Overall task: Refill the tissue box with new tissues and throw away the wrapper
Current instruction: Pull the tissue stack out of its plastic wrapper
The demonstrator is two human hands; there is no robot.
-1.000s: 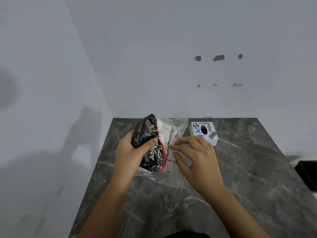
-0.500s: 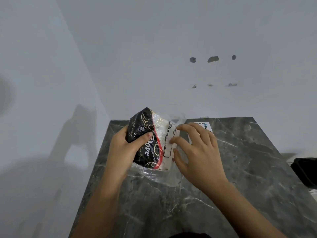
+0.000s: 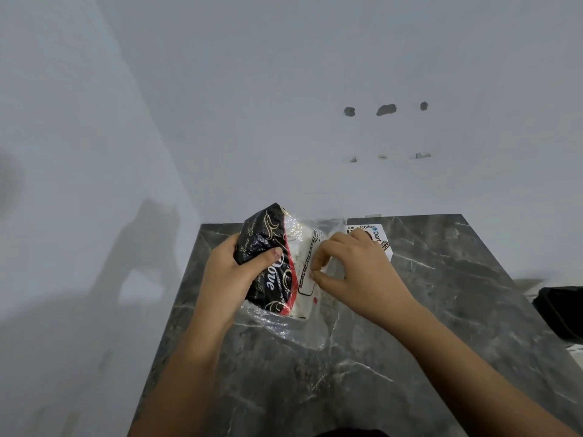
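Note:
A tissue pack (image 3: pixel 277 263) in a black, red and clear plastic wrapper is held tilted above the dark marble table (image 3: pixel 441 326). My left hand (image 3: pixel 230 272) grips its black end, thumb on top. My right hand (image 3: pixel 350 269) pinches the clear wrapper at the pack's white side with thumb and fingertips. Loose clear wrapper plastic (image 3: pixel 293 329) hangs down onto the table. The white tissue box (image 3: pixel 375 236) with printed stickers sits at the back of the table, mostly hidden behind my right hand.
White walls close in behind and on the left of the table. A black object (image 3: pixel 561 313) sits off the table's right edge.
My right hand's fingers have curled from spread flat into a pinch on the wrapper. The pack stays raised in my left hand.

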